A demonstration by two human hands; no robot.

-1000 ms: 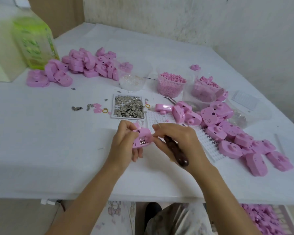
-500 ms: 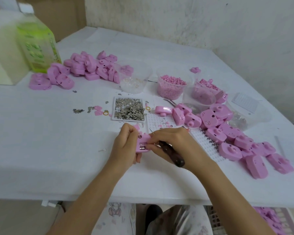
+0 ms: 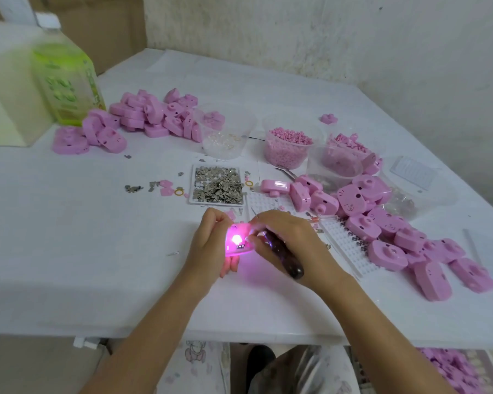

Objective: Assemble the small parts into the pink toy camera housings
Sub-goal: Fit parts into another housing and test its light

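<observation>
My left hand [image 3: 211, 245] grips a pink toy camera housing [image 3: 239, 240] just above the white table [image 3: 69, 237]. A bright pink light glows inside the housing, with small metal contacts showing below it. My right hand [image 3: 291, 243] holds a dark-handled screwdriver [image 3: 285, 260] in its palm, and its fingertips pinch at the housing's right edge. The tool's thin tip points up past my fingers. A white tray of small metal parts [image 3: 217, 184] lies just beyond my hands.
Pink housings are heaped at the right [image 3: 396, 231] and back left [image 3: 151, 118]. Clear tubs hold pink bits [image 3: 289, 147], clear rings [image 3: 225, 137] and pink pieces [image 3: 339, 163]. A white pegged tray [image 3: 345, 245] lies right of my hands. A green-labelled bottle [image 3: 66, 81] stands far left.
The housing has lit up with a pink glow between my hands. My right fingers have shifted along its right edge, and the view has drifted slightly.
</observation>
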